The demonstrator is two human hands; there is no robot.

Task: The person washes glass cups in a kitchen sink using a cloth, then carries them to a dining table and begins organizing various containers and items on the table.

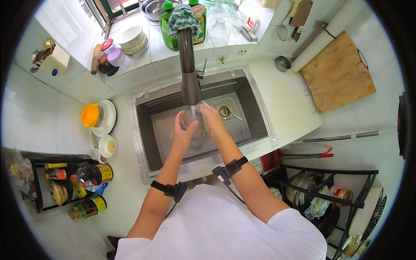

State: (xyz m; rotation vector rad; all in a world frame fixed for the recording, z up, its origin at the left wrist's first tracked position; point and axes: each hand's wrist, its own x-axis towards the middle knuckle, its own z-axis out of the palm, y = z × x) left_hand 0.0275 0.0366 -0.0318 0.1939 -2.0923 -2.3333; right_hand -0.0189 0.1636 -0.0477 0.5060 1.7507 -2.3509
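Observation:
A clear, see-through vessel, likely glass, is under the running tap in the brown sink. My left hand curves around its left side, thumb and fingers spread over it. In my right hand is a pale cloth, pressed against the vessel's right side. Water falls from the dark faucet between my hands. The vessel's outline is hard to make out through the water. Right of my hands, a green stalk lies across the drain.
A cutting board leans at the right, near a small metal cup. Plates and an orange bowl stand left. Green bottles, stacked bowls and glass jars line the sill. Racks flank me.

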